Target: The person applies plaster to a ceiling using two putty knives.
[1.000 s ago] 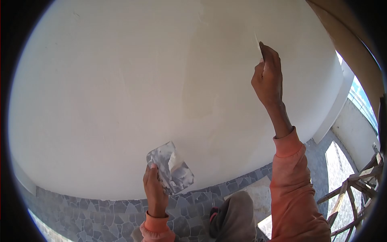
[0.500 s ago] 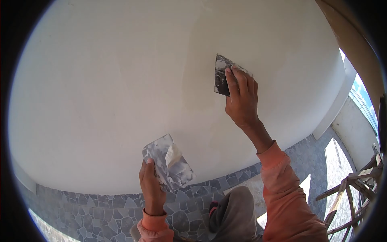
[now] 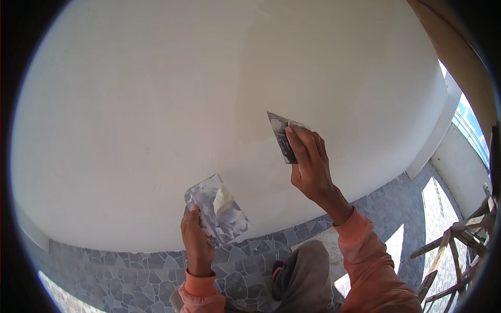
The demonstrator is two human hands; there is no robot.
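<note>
While a pale wall (image 3: 141, 115) fills most of our view, a grey stone floor (image 3: 133, 279) runs along its bottom edge, and a frame of wooden poles (image 3: 450, 237) stands at the floor's right side, near a low wall (image 3: 453, 159). One trouser leg (image 3: 308, 276) is bent below us, with one dark shoe (image 3: 277, 267) beside it; the leg hides part of a pale slab (image 3: 330, 241) on the floor. A darker patch (image 3: 308, 57) spreads over the wall's upper middle.

We count two hands and two flat tools, one in each: a plate (image 3: 207, 201) and a scraper (image 3: 278, 136). One lump of white paste (image 3: 223, 201) sits by the plate's upper right edge, with smears towards its right corner.

Our left hand (image 3: 199, 240) points upwards, pinching the plate's lower left edge, thumb on top. Our right hand (image 3: 313, 169) reaches up and leftwards, its back towards us, holding the scraper with fingers stretched along it; the thumb is hidden. The scraper is tilted before the patch's lower part, and we cannot tell whether it touches the wall.
</note>
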